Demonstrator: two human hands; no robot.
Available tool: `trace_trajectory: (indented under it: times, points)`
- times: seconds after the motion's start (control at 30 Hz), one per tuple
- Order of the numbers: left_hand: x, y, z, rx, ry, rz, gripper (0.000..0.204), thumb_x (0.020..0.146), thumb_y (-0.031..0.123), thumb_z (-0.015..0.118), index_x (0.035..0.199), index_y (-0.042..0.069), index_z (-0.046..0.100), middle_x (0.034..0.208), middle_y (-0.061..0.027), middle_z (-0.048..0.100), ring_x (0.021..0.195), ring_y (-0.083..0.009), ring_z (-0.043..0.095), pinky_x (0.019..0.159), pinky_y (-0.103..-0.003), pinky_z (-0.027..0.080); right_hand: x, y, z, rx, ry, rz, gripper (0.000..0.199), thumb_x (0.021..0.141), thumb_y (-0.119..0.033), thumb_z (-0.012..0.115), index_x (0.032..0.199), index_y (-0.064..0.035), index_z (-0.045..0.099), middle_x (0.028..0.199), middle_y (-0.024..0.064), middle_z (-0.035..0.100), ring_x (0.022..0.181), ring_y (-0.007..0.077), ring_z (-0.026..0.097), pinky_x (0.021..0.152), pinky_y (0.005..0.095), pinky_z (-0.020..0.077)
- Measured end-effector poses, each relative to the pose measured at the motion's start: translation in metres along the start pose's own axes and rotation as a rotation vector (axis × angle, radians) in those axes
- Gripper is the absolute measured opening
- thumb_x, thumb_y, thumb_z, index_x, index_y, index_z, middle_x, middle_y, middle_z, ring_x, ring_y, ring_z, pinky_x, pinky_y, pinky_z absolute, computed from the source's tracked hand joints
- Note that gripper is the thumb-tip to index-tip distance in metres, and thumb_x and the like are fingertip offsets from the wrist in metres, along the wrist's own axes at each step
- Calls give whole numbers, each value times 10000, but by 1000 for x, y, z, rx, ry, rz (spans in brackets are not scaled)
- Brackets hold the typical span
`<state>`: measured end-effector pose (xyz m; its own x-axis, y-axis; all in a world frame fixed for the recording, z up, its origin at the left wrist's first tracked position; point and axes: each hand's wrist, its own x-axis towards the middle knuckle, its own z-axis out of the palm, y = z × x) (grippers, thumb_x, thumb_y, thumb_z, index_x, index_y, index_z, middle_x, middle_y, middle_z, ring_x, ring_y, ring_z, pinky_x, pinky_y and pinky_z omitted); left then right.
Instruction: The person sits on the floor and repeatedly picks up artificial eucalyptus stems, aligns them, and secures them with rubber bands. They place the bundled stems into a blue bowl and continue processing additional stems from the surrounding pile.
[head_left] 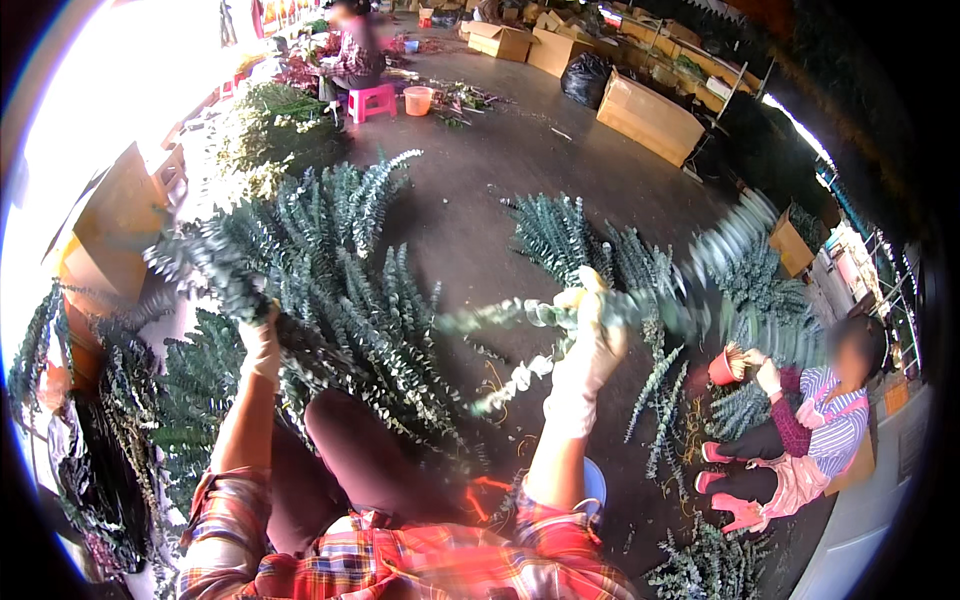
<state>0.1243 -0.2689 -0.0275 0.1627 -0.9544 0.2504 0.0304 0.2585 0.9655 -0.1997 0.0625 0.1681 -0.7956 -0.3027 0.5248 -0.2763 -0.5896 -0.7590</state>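
Observation:
My left hand (262,350), in a pale glove, is closed round a bunch of eucalyptus branches (212,262) that angles up to the left, its leaves smeared by motion. My right hand (590,350), in a whitish glove, is raised and closed on a eucalyptus branch (535,313) with round grey-green leaves; part of it is blurred. Between my hands and beyond the left one spreads a large heap of eucalyptus (365,300), close to my knees. Past the right hand lie more eucalyptus bunches (640,262) on the dark floor.
At the right a seated co-worker (835,430) handles stems beside a red container (722,368). A blue bucket (595,484) stands by my right forearm. Farther off are another person near a pink stool (372,103), an orange bucket (418,101) and cardboard boxes (650,120).

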Motion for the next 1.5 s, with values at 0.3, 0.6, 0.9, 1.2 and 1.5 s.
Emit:
trace_trajectory:
  times: [0.3, 0.6, 0.9, 1.2, 1.5]
  points:
    - [-21, 71, -6, 147, -119, 318, 392, 760, 72, 736, 1116, 71, 571, 1053, -2, 594, 942, -136, 538, 861, -266, 435, -77, 201, 46, -613, -549, 696, 334, 811, -279, 637, 1023, -22, 638, 818, 92, 663, 718, 200, 627, 636, 333, 491]
    - [-50, 66, 25, 600, -297, 511, 279, 775, 103, 684, 1037, 61, 596, 921, -39, 625, 766, -167, 581, 709, -297, 500, -98, 185, 115, 25, -874, 637, 979, 751, -398, 730, 1440, -33, 139, 1487, 172, 192, 1380, 258, 173, 1115, 360, 162]
    - [-133, 95, 127, 64, -776, 143, 330, 760, 216, 696, 1036, 58, 608, 906, -108, 659, 797, -205, 616, 718, -336, 483, -33, 77, 93, -35, -543, 514, 367, 843, -289, 657, 1133, -79, 574, 1064, 20, 607, 938, 114, 557, 783, 255, 458]
    - [-191, 78, 166, -283, -998, -245, 265, 779, 131, 678, 1015, 40, 598, 891, -22, 608, 771, -85, 523, 667, -263, 479, -44, 72, 37, -120, -324, 270, 210, 869, 4, 538, 1061, -22, 618, 1020, 43, 646, 907, 114, 588, 808, 255, 469]
    - [-222, 86, 160, -39, -1159, 232, 289, 913, 230, 501, 1183, 126, 515, 952, 13, 533, 793, -84, 508, 657, -219, 460, -58, 50, 11, -9, -362, 94, 178, 881, -117, 606, 1023, -11, 623, 996, 32, 662, 877, 113, 588, 796, 267, 449]
